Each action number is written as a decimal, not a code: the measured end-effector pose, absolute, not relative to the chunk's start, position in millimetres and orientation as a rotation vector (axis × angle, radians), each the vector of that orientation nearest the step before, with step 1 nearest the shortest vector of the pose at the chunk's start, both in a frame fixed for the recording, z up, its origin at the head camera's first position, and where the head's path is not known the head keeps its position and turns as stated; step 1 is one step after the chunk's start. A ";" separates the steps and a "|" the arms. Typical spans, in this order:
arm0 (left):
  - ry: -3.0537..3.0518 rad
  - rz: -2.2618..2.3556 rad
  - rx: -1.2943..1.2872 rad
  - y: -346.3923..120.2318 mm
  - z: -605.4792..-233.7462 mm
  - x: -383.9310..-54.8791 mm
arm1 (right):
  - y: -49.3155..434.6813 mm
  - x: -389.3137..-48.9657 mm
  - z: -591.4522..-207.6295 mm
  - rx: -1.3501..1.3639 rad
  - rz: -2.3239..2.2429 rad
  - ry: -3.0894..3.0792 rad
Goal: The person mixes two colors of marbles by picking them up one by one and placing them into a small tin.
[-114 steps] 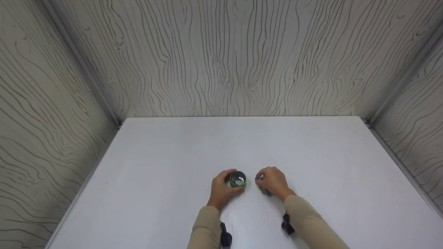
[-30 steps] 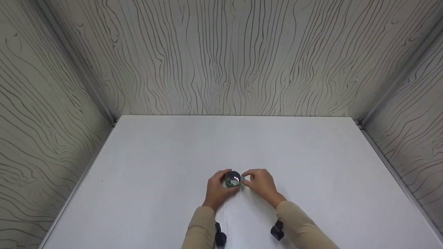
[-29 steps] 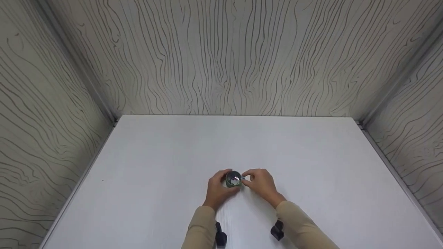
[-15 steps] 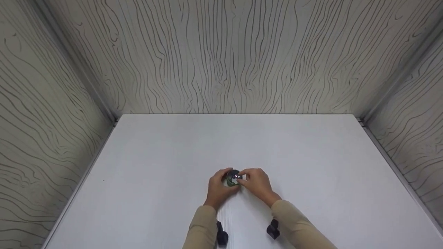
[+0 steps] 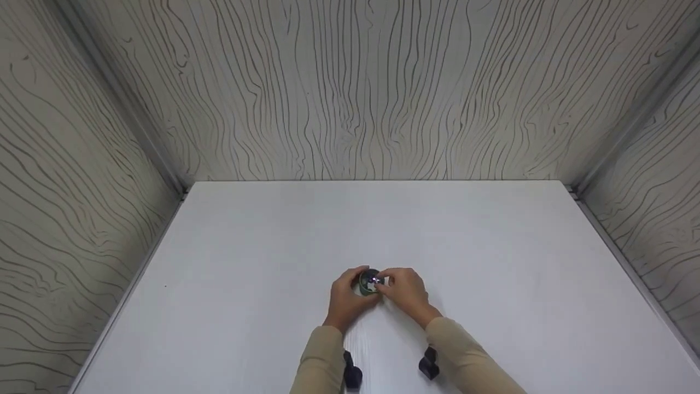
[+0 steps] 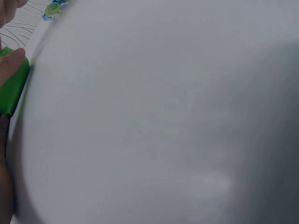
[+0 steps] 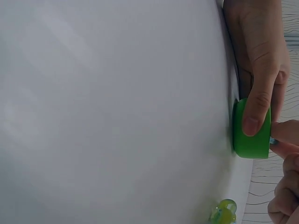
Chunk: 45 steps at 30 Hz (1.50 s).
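A small green cup [image 5: 362,289] stands upright on the white table, its inside dark and shiny. My left hand [image 5: 345,302] grips it from the left, with the thumb [image 7: 253,114] along the green wall in the right wrist view. My right hand [image 5: 407,290] is at the cup's right rim, its thumb and index fingertips over the opening. Between these fingertips shows a small blue glassy piece [image 7: 273,140], mostly hidden. Several clear yellow and blue glass marbles [image 7: 224,213] lie on the table close by, also visible as marbles [image 6: 53,9] in the left wrist view.
The white tabletop [image 5: 262,235] meets a wood-grain patterned wall [image 5: 350,93] at the back, with similar panels on both sides. Black wrist cameras [image 5: 353,376] hang by the beige sleeves [image 5: 320,355]. A tiny dark speck [image 5: 165,286] marks the table at left.
My right hand has moved left from the marbles to the cup's rim, then further in, so its fingertips now overlap the opening. The left hand keeps its grip on the cup.
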State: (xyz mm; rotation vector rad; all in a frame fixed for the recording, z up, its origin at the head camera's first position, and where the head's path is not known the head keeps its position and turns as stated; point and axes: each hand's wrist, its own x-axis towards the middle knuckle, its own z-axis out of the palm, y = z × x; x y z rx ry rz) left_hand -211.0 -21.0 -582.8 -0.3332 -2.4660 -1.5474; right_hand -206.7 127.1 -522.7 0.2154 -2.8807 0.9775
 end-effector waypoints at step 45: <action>-2.503 -1.647 -0.252 -19.8 -578.7 -206.7 | 177.6 -189.5 -511.7 0.102 1.205 -2.772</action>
